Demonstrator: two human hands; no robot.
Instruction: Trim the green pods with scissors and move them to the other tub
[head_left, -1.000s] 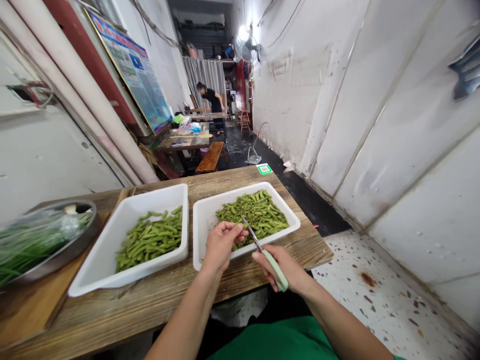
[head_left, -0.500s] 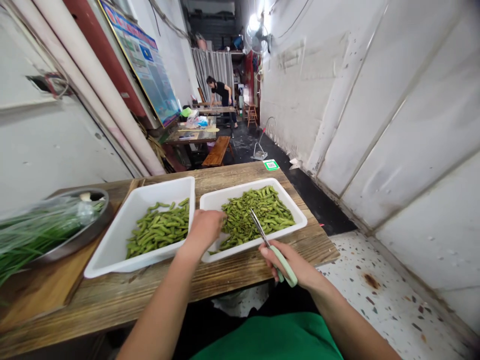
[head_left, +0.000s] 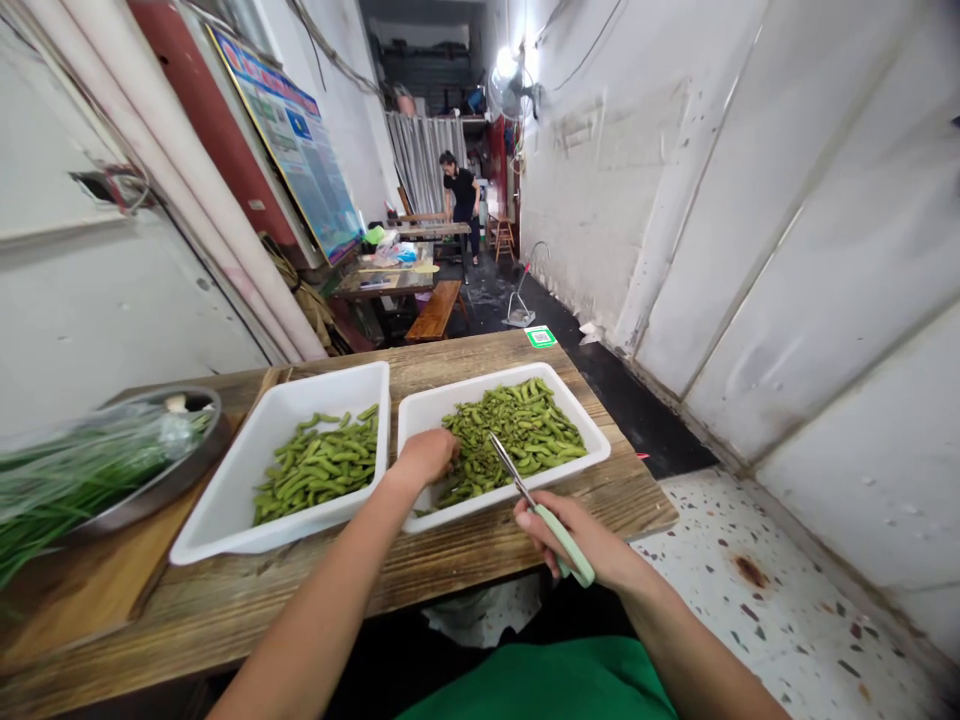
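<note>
My right hand (head_left: 566, 535) is closed around the pale green handles of a pair of scissors (head_left: 511, 468). The blades look nearly together and point over the right white tray (head_left: 592, 452). That tray holds a heap of green soybean pods (head_left: 525, 425). My left hand (head_left: 429, 457) reaches over the tray's left side, its fingers curled at the edge of the heap. Whatever the fingertips pinch is hidden. To the left stands a deeper white tray (head_left: 225, 500) with a smaller pile of pods (head_left: 322, 460) inside.
A metal bowl (head_left: 150, 505) of bagged green stalks (head_left: 90, 465) sits on a wooden board (head_left: 97, 600) at the left. A green QR card (head_left: 541, 337) lies at the wooden table's (head_left: 300, 600) far corner. Farther back, a person (head_left: 461, 195) stands by tables and a bench (head_left: 435, 310).
My left hand has moved from the tray's left rim to the pods. The scissors have shifted slightly left. The person at the back has straightened up and moved right.
</note>
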